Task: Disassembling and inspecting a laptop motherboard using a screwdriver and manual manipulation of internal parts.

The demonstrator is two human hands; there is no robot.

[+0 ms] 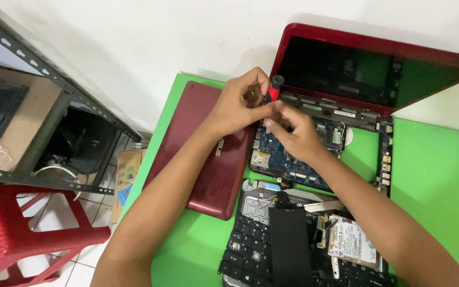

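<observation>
A dismantled red laptop (378,58) lies open on a green table (436,170), its blue circuit board (280,159) bared. My left hand (237,103) grips a screwdriver with a red and black handle (275,87), held upright over the board's far left corner near the hinge. My right hand (293,133) rests on the board beside it, fingertips pinched at the screwdriver's shaft. The tip is hidden by my fingers.
A dark red laptop cover (208,149) lies left of the board. A removed keyboard (251,239), a black strip (289,244) and a hard drive (353,242) lie near me. A metal shelf (54,106), a red plastic stool (11,228) and a cardboard box (126,178) stand at left.
</observation>
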